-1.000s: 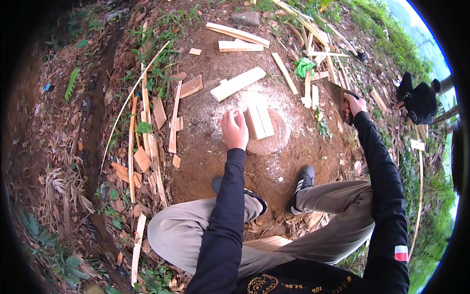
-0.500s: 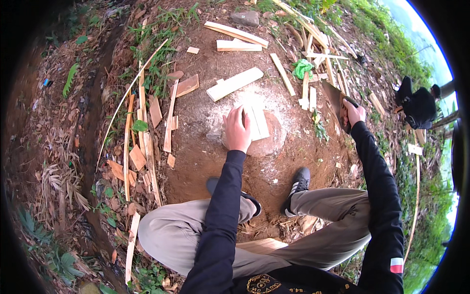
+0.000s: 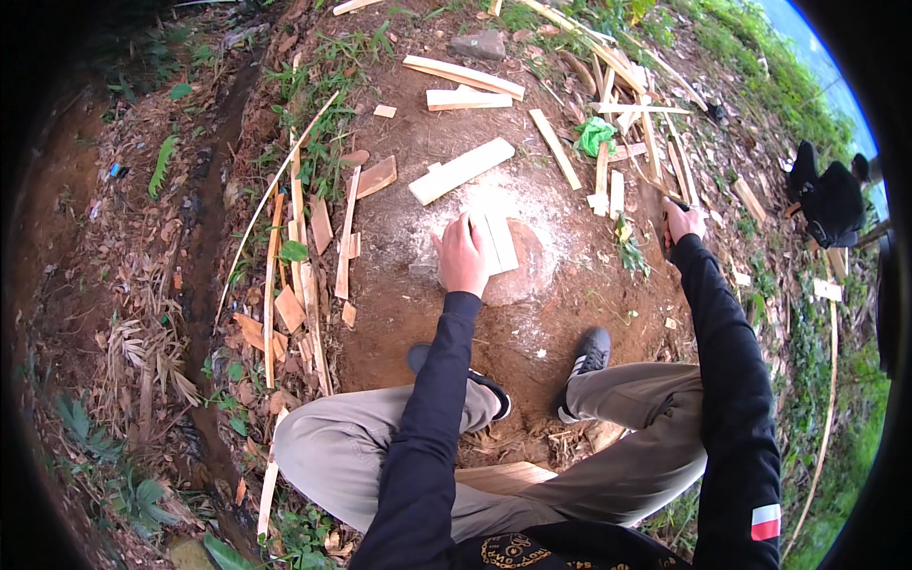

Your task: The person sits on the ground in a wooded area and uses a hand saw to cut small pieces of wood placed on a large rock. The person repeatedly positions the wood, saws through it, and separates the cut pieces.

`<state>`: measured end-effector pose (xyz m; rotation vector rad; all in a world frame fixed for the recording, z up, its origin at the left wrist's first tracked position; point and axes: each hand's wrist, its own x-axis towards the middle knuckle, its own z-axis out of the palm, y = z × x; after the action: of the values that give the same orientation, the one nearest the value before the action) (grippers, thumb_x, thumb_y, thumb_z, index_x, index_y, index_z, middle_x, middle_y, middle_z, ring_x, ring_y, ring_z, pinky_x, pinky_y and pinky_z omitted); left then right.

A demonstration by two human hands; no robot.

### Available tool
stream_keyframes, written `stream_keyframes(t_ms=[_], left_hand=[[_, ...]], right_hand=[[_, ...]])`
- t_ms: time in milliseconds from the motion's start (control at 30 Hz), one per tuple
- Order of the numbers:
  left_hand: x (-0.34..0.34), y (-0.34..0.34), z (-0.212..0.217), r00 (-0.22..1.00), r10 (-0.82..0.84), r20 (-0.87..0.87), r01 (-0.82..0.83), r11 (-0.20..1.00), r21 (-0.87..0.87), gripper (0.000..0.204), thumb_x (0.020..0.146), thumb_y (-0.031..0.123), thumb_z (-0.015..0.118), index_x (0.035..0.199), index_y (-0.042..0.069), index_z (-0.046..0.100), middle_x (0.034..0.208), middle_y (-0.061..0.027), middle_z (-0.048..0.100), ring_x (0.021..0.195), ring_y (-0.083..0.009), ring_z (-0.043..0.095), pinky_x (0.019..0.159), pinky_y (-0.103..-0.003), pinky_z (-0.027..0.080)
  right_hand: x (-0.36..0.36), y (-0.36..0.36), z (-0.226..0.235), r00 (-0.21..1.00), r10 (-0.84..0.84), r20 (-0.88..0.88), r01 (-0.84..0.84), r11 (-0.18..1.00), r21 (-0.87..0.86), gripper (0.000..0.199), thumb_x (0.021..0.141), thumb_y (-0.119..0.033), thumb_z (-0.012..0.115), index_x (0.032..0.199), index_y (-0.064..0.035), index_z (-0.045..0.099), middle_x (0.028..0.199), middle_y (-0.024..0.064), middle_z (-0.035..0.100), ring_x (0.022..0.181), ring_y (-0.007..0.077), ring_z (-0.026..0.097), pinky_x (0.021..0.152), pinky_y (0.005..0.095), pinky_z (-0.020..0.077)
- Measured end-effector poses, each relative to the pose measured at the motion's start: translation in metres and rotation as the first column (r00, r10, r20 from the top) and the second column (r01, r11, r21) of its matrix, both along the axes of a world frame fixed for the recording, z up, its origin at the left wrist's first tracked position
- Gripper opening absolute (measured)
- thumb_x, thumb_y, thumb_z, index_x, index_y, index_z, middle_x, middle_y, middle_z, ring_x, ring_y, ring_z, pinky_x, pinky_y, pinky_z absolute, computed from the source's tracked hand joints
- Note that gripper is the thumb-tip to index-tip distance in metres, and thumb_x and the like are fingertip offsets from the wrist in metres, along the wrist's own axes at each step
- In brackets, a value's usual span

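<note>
A short pale wooden board (image 3: 498, 243) lies on a round stump (image 3: 532, 268), with a dark line along its length. My left hand (image 3: 463, 255) rests on the board's left side, its fingers bent down over the wood; the fingertips are partly hidden. Off to the right, my right hand (image 3: 684, 224) is closed round the dark handle of a hand saw (image 3: 654, 209). The saw's blade points away from me, apart from the board, and blends into the brown ground.
Pale sawdust surrounds the stump. Beyond it lies a thicker plank (image 3: 463, 171). Wood strips (image 3: 302, 256) line the left, and more offcuts lie far right near a green plastic bag (image 3: 595, 136). A black bag (image 3: 832, 201) stands at the right. My shoes (image 3: 591, 359) flank the near ground.
My right hand and the saw have come slightly nearer to the board, and the blade has turned. My left hand stays at the board, its fingers drawn closer together. The view has shifted slightly.
</note>
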<state>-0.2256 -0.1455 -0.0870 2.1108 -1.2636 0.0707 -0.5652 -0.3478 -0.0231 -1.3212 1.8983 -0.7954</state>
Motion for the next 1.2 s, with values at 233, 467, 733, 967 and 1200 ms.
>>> stream_keyframes(t_ms=[233,467,733,967,1200], left_hand=[[-0.006,-0.023,-0.009,0.976,0.196,-0.090,-0.199,0.980,-0.020,0.027,0.098,0.020,0.046,0.120,0.009,0.054,0.118,-0.0104,0.061,0.119,-0.0270,0.054,0.109,-0.054,0.032],[-0.010,-0.021,-0.024,0.971,0.237,-0.019,-0.235,0.946,-0.224,0.025,0.094,0.014,0.050,0.117,0.010,0.057,0.116,-0.0077,0.063,0.120,-0.0236,0.053,0.108,-0.049,0.031],[-0.015,-0.026,-0.019,0.955,0.264,-0.136,-0.291,0.924,-0.248,0.023,0.093,0.012,0.050,0.114,0.009,0.059,0.114,-0.0077,0.065,0.112,-0.0235,0.056,0.103,-0.044,0.034],[-0.004,-0.016,-0.023,0.942,0.097,-0.321,-0.228,0.887,-0.401,0.026,0.097,0.014,0.047,0.116,0.005,0.061,0.114,-0.0111,0.066,0.110,-0.0283,0.057,0.102,-0.044,0.036],[-0.001,-0.011,-0.022,0.930,0.036,-0.365,-0.187,0.902,-0.388,0.027,0.097,0.013,0.045,0.118,0.004,0.060,0.114,-0.0121,0.066,0.110,-0.0301,0.057,0.101,-0.043,0.037]], right_hand=[[0.008,-0.019,0.001,0.992,-0.037,-0.118,0.030,0.998,-0.063,0.046,0.082,-0.044,0.066,0.070,0.0005,0.068,0.049,0.0072,0.057,0.042,0.0211,0.059,0.047,0.0352,0.0506],[0.025,0.055,0.096,0.970,0.130,0.206,-0.080,0.969,-0.234,0.034,0.089,-0.026,0.070,0.066,-0.0043,0.058,0.049,0.0017,0.050,0.033,0.0114,0.043,0.032,0.0281,0.0319],[0.073,0.163,0.159,0.869,0.299,0.394,-0.176,0.932,-0.317,0.026,0.089,-0.020,0.070,0.072,-0.0023,0.064,0.049,-0.0017,0.050,0.036,0.0055,0.043,0.035,0.0227,0.0313],[0.095,0.185,0.158,0.774,0.357,0.522,-0.313,0.934,-0.174,0.027,0.092,-0.024,0.069,0.078,-0.0030,0.060,0.053,-0.0012,0.050,0.036,0.0068,0.043,0.034,0.0228,0.0320],[0.104,0.185,0.157,0.815,0.398,0.420,-0.367,0.917,-0.156,0.028,0.092,-0.026,0.069,0.078,-0.0038,0.059,0.053,-0.0016,0.050,0.037,0.0061,0.043,0.034,0.0222,0.0317]])
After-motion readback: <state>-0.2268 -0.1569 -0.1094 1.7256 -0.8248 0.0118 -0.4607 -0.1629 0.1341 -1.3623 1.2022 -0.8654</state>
